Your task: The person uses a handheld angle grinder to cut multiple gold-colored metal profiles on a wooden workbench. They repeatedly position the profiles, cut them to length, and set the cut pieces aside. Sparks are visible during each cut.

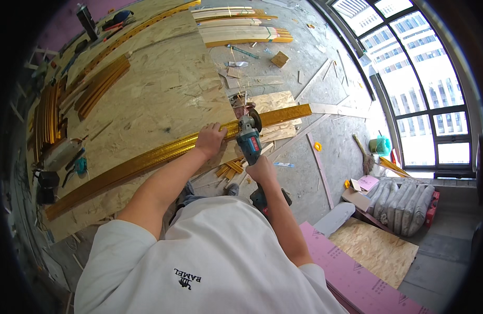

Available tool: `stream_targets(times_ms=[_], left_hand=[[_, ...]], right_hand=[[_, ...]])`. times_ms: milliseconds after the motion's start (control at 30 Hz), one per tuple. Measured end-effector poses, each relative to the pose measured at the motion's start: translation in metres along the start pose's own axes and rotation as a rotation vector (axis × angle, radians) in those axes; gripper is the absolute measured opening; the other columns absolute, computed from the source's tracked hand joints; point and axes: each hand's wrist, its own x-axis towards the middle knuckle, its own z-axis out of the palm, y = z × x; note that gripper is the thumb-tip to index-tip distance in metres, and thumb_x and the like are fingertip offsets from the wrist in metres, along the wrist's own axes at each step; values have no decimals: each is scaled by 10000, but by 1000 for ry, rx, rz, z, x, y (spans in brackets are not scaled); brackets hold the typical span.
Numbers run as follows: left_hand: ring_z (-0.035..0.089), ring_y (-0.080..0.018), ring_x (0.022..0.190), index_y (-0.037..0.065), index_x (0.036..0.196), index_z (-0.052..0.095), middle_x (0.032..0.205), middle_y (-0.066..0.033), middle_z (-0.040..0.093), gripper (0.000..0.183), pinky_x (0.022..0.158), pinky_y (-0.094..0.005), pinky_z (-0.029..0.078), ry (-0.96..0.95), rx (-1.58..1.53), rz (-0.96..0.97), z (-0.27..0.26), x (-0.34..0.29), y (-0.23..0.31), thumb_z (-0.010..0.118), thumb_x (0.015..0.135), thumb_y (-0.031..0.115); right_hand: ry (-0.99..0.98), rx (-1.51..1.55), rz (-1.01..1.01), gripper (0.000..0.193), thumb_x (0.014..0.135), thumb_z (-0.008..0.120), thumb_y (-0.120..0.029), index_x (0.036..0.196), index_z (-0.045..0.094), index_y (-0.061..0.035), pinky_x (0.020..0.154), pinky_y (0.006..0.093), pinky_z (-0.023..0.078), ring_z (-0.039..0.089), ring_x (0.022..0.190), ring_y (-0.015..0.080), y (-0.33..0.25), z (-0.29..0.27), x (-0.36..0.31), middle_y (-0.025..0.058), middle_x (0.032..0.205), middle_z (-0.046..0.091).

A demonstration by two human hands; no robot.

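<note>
My right hand (262, 170) is wrapped round the body of a teal cordless angle grinder (249, 145). The grinder's dark disc (255, 120) meets the bundle of long gold moulding strips (142, 157) near the table's right edge. Thin bright streaks show just beyond the disc. To the left of the grinder, my left hand (211, 140) grips the bundle from above, its fingers over the far side. The strips run slantwise across the board table (168, 99), and their right end (288, 113) sticks out past the edge.
More gold strips (103, 86) lie at the table's far left, near a black-and-teal tool (76, 167). Offcuts and wrapped strips (246, 34) cover parts of the concrete floor. Grey sacks (406, 206), pink boards (351, 267) and a broom (364, 157) are at the right, by the window.
</note>
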Motion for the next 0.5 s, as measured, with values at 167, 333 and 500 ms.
stream_targets(times_ms=[167,333,500], left_hand=[[591,-290,986,108,983,607,997,-99,572,301,816,-414,495,8,-10,0,1,0,1,707,715,202],[592,-286,976,109,972,613,985,-99,573,296,807,-414,495,26,-19,11,-3,0,2,699,707,208],[590,-281,977,112,964,619,972,-97,575,287,805,-410,497,21,9,11,2,-1,0,690,705,212]], right_hand=[[-60,-49,15,341,707,678,-185,955,680,49,857,468,527,652,990,419,-4,-3,7,276,1021,679],[-49,-32,-1,323,715,675,-183,941,688,48,848,472,531,656,979,419,-8,-4,9,281,1007,680],[-56,-30,-13,317,722,668,-188,937,699,43,836,464,538,661,969,415,-11,-6,13,277,988,685]])
